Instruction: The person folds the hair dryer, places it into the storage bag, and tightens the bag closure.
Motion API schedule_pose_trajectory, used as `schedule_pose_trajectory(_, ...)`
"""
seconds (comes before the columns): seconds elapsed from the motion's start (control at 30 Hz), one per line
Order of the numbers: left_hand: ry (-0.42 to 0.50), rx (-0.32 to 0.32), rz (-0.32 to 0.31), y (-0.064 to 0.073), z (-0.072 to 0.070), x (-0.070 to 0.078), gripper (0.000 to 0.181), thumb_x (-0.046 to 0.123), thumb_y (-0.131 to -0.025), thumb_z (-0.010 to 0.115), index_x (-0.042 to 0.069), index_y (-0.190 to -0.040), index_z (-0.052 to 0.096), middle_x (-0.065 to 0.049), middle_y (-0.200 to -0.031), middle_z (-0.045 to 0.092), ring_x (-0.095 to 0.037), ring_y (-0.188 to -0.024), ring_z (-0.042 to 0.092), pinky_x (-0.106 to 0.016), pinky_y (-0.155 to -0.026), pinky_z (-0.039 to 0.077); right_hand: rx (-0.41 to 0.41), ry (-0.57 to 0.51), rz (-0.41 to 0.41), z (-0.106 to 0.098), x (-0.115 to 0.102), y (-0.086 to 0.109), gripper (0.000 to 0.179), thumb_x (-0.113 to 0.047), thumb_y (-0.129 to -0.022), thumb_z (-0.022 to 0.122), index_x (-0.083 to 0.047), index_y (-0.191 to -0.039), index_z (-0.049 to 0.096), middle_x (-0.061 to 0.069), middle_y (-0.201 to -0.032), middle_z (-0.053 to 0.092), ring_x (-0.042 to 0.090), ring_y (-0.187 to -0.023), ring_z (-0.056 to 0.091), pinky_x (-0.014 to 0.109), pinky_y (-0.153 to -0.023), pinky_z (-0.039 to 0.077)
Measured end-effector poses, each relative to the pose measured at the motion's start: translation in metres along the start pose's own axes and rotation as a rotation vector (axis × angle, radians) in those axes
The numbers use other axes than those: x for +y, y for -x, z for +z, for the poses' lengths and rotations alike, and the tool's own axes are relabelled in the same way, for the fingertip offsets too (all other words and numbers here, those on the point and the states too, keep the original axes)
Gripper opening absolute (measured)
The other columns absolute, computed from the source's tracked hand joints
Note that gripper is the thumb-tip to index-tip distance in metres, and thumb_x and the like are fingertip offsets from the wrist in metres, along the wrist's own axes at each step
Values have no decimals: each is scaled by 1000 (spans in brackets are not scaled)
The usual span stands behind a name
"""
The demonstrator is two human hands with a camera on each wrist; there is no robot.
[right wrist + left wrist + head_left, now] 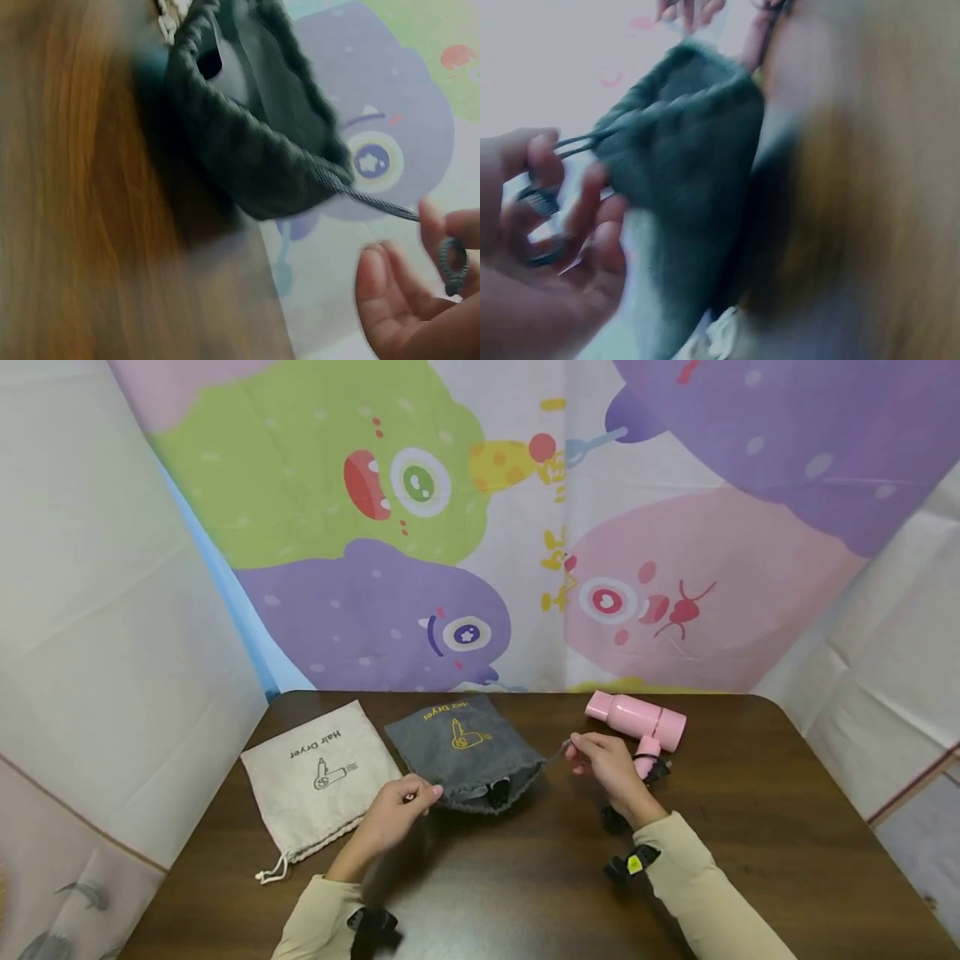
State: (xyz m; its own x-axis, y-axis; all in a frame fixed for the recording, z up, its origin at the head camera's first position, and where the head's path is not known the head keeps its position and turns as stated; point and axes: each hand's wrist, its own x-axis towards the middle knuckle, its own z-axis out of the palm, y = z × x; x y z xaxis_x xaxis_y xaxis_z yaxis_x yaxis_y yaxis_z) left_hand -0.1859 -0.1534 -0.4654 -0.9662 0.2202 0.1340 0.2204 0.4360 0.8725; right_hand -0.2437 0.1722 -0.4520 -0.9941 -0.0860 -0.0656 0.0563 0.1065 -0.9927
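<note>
A grey drawstring pouch (472, 739) with a yellow hair dryer print lies between my hands, its gathered mouth toward me and partly open. Something black and light grey (238, 71) shows inside the mouth. My left hand (393, 814) pinches the looped cord at the pouch's left side; the cord (574, 144) runs taut from thumb and finger to the hem. On the other side my right hand (609, 768) pinches the opposite cord (379, 205), drawn out straight, with its knotted end hanging in the palm.
A beige drawstring pouch (318, 777) printed "Hair Dryer" lies flat on the left. Beyond my right hand is a pink hair dryer (637, 717) with a black cord by its handle. The brown table (495, 893) ends at a cartoon-printed backdrop (517, 527).
</note>
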Motion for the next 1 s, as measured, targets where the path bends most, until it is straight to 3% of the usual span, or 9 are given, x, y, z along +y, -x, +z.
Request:
schedule_pose_trajectory(0.1,110,142,21,-6,9,0,38,15,-94,64,2,-60,53,-8,-85,65,-4,-82,57,-21,-76,44,-18,-113,-71,11,-1,-1,29,-12,-101,48,13,-102,63,-6,-83,65,12,-79,61,26,-71,54)
schedule_pose_trajectory(0.2,205,179,9,-10,14,6,38,14,-95,61,-2,-61,53,-14,-89,70,-4,-80,58,-20,-72,45,-88,-203,-145,22,-3,0,29,-11,-101,46,10,-90,64,-6,-91,69,11,-79,61,29,-74,54)
schedule_pose_trajectory(0.3,335,115,-36,-12,17,14,41,17,-99,56,-4,-65,49,-12,-91,74,-6,-70,60,-21,-63,44,-194,-338,-188,32,-5,2,33,-12,-102,46,-1,-76,63,-3,-100,72,13,-85,63,28,-75,55)
schedule_pose_trajectory(0.4,448,27,-77,-14,18,19,43,24,-102,51,-2,-67,47,-3,-86,75,-8,-57,58,-22,-55,42,-289,-482,-187,39,-7,4,36,-12,-103,44,-8,-73,63,1,-102,73,15,-95,65,28,-76,55)
schedule_pose_trajectory(0.5,505,-10,-85,-17,19,23,42,26,-103,48,3,-68,47,6,-75,69,-8,-51,55,-22,-52,39,-327,-523,-149,44,-9,3,38,-14,-104,41,-11,-73,62,1,-94,73,15,-92,66,28,-75,55)
schedule_pose_trajectory(0.6,530,12,-101,-17,18,22,41,25,-104,46,6,-68,45,6,-66,59,-6,-48,50,-21,-50,37,-259,-482,-75,44,-10,1,39,-15,-105,38,-10,-72,59,0,-81,69,13,-78,63,26,-68,52)
schedule_pose_trajectory(0.77,558,92,-152,-14,10,18,40,21,-104,45,7,-67,40,2,-62,49,-6,-46,41,-20,-49,34,-17,-472,101,39,-14,-6,42,-17,-105,36,-11,-70,57,-2,-69,60,11,-63,54,22,-58,46)
schedule_pose_trajectory(0.87,578,99,-149,-12,6,16,41,22,-104,45,7,-66,38,1,-63,46,-6,-46,38,-19,-49,31,93,-500,161,30,-17,-11,43,-18,-105,35,-12,-69,56,-3,-66,56,10,-59,51,20,-54,43)
schedule_pose_trajectory(1.0,623,119,-166,-10,1,12,43,22,-103,45,8,-65,35,1,-64,44,-6,-45,35,-19,-49,29,148,-540,192,10,-21,-14,41,-16,-105,33,-13,-70,53,-3,-66,53,10,-58,49,19,-53,39)
